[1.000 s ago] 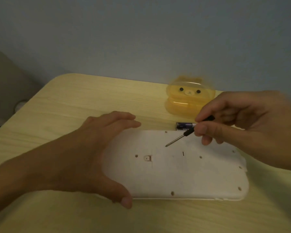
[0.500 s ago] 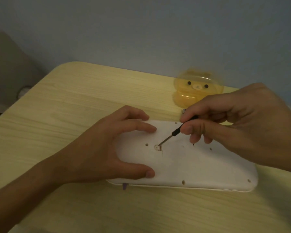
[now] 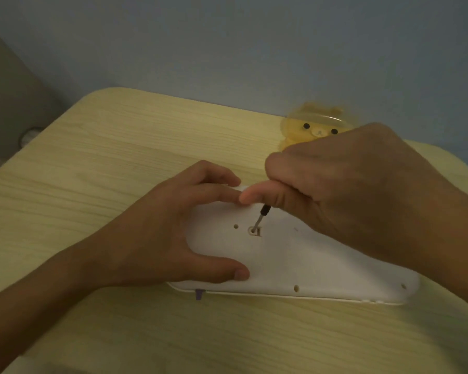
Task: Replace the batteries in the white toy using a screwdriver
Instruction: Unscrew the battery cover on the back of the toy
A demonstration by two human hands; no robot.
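Note:
The white toy lies flat, back side up, on the wooden table. My left hand clamps its left end, fingers over the far edge and thumb on the near edge. My right hand is closed around a small black-handled screwdriver, held almost upright. Its thin metal tip sits in the recessed screw hole in the toy's back. Most of the handle is hidden inside my fist. The battery seen earlier is hidden behind my right hand.
A translucent yellow bear-shaped box stands at the table's far edge behind my right hand. A small purple part sticks out under the toy's near edge. A blue-grey wall rises behind the table; a grey object sits at far left.
My right hand moved left and brought the screwdriver tip from the toy's middle into the screw hole, then tilted the tool upright. My left hand shifted to clamp the toy's left end.

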